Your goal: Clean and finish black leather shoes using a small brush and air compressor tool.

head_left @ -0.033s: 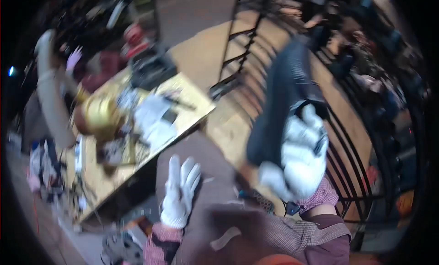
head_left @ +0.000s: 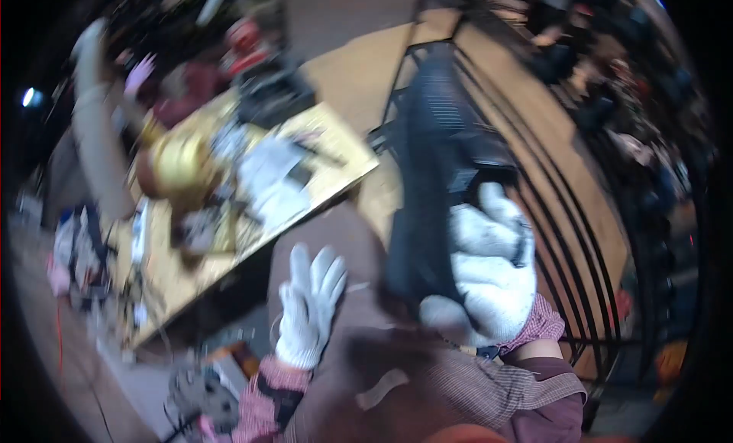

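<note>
A dark shoe (head_left: 427, 191), blurred by motion, is held upright in front of me, right of the middle. My right hand (head_left: 492, 275), in a white knitted glove, is closed round its lower part, with fingers by the opening. Some of the fingers are hidden behind the shoe. My left hand (head_left: 311, 309), also gloved in white, lies over my brown-covered lap (head_left: 324, 233). Its fingers are stretched out and nothing is in it.
To the left stands a yellowish worktable (head_left: 355, 160) bearing a yellow round container (head_left: 183, 160), white sheets (head_left: 267, 176) and a black bin (head_left: 275, 95). A black metal rack (head_left: 576, 341) rises at right. Beyond the table show a purple-gloved co-worker's hand (head_left: 140, 72) and a pale duct (head_left: 98, 130).
The shoe and my right hand have moved left, nearer the middle. My left hand stays open over my lap, slightly higher in the picture. The surroundings have shifted a little right.
</note>
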Motion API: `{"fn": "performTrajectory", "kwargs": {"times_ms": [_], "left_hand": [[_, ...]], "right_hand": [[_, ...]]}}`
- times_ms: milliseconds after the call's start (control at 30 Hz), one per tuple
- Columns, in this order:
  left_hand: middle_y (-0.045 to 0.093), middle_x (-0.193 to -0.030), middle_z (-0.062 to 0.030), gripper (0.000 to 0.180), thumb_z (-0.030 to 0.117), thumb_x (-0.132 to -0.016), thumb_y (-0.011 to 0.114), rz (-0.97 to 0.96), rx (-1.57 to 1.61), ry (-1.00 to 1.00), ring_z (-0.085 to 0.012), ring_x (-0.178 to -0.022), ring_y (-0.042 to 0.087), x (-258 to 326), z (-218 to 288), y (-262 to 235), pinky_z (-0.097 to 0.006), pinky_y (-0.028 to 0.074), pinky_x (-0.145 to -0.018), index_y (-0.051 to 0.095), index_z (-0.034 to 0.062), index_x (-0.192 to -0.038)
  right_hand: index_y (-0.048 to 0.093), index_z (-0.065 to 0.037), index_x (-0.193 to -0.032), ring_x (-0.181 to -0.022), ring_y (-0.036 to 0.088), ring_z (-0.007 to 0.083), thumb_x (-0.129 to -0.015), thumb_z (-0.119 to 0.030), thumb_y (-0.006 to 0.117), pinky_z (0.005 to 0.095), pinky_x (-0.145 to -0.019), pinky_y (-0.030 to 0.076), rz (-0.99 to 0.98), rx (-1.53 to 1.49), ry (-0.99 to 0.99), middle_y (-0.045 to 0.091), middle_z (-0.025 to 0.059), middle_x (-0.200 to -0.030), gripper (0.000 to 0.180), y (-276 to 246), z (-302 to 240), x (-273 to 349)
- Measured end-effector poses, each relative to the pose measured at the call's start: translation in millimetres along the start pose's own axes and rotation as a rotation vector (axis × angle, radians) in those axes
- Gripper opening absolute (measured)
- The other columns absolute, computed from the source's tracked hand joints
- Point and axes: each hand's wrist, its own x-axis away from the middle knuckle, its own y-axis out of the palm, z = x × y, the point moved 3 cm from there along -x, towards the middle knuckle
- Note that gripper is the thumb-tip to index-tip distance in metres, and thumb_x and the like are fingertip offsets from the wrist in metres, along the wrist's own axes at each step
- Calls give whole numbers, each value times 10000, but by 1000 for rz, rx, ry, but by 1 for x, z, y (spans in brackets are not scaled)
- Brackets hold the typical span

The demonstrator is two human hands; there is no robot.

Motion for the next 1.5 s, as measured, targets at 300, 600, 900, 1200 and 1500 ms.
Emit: {"fn": "performTrajectory", "kwargs": {"times_ms": [300,600,900,1200,1500], "left_hand": [[543,-1410,-106,783,704,-989,328,370,134,281,-255,-1248,548,23,80,-59,-406,442,-1080,442,102,-1477],[494,-1473,-82,739,644,-1020,345,539,-17,520,-222,-1296,523,0,161,-140,-370,410,-1119,373,106,-1526],[518,-1451,-78,746,647,-1008,384,697,-195,648,-243,-1261,547,-7,219,-102,-376,420,-1106,389,100,-1515],[486,-1418,-262,927,761,-936,350,82,219,405,-471,-1236,537,11,128,-121,-602,449,-1052,360,18,-1491],[574,-1134,-142,478,385,-1020,508,29,440,377,-328,-1059,598,-48,126,-134,-546,430,-1087,504,7,-1313]], "right_hand": [[680,-42,-1186,-1221,598,389,-808,-236,776,450,-992,493,-136,-557,-349,666,168,-1226,436,144,-37,-48],[691,-31,-1122,-1231,584,401,-846,-186,738,474,-1011,459,-95,-289,-80,675,171,-1212,320,161,12,-22],[720,-33,-1093,-1219,588,386,-807,-89,719,468,-1009,462,-107,-308,216,682,154,-1188,292,183,49,22],[712,-38,-1106,-1216,581,403,-827,-130,727,472,-1004,458,-124,-293,106,675,154,-1198,294,187,46,3],[702,-33,-1085,-1216,587,399,-870,-194,708,485,-991,451,-133,-274,102,676,163,-1196,269,184,51,17]]}}
